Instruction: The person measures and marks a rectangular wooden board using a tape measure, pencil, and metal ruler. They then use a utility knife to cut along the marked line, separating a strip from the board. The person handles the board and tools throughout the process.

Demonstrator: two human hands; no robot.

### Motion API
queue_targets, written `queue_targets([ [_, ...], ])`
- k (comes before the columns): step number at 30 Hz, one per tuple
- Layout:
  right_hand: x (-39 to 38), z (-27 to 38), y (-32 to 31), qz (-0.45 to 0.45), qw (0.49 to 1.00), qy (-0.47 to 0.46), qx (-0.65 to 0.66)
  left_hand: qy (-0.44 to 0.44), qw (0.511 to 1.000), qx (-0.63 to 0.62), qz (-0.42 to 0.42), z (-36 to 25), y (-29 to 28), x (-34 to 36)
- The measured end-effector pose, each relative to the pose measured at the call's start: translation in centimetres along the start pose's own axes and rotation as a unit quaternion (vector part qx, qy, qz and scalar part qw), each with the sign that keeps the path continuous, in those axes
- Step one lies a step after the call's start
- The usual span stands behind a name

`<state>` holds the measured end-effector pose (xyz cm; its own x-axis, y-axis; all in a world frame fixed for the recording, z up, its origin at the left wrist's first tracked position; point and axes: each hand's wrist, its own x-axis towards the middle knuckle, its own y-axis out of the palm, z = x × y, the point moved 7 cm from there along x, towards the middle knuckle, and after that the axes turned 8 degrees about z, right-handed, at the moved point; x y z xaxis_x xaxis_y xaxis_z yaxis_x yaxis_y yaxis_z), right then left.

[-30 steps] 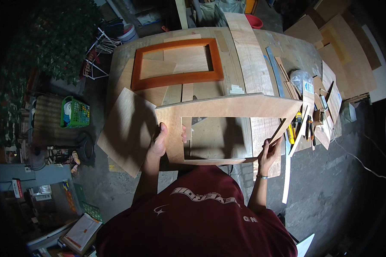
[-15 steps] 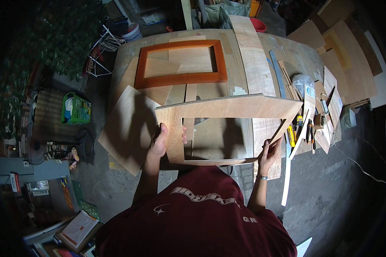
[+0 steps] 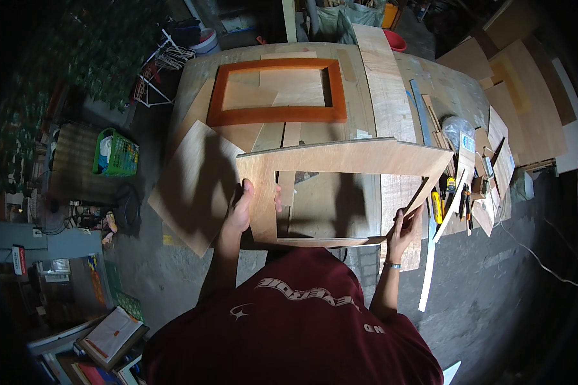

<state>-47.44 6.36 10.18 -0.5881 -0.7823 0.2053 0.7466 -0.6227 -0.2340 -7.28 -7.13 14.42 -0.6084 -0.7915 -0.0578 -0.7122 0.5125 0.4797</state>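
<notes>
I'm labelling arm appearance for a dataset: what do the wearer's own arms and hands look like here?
The left hand and right hand are gloveless. A narrow, silvery band circles the right wrist. The maroon shirt has short sleeves, leaving both forearms uncovered.

The plywood frame [image 3: 340,159] is pale, bare-looking wood with wide borders, one big rectangular cutout and a darker edge along the far side. It's pretty much mid-view, held at both short ends, long sides running left to right, broad face up toward the camera.
</notes>
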Motion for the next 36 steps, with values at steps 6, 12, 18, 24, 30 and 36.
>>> queue_targets([
  [6,0.2,-1.1,0.7,0.039,0.999,0.01,-0.016,-0.01,0.998,-0.007,-0.058,0.2,-0.7,-0.4],
  [12,0.8,-2.2,3.3,0.119,0.993,0.021,-0.01,-0.055,0.99,-0.047,-0.121,-0.3,-2.6,-0.3],
  [18,1.2,-0.9,7.0,0.197,0.975,0.103,-0.004,-0.069,0.975,-0.083,-0.195,-0.3,-5.3,-2.0],
  [24,1.4,-2.1,9.1,0.196,0.977,0.049,0.062,0.018,0.974,0.021,-0.225,-3.4,-4.6,-4.4],
  [30,1.3,-1.0,10.6,0.14,0.986,0.046,0.075,0.106,0.977,0.099,-0.157,-6.4,-0.9,-6.7],
  [36,0.6,0.5,12.9,0.134,0.988,-0.023,0.075,0.126,0.976,0.101,-0.148,-7.5,-1.1,-9.4],
])
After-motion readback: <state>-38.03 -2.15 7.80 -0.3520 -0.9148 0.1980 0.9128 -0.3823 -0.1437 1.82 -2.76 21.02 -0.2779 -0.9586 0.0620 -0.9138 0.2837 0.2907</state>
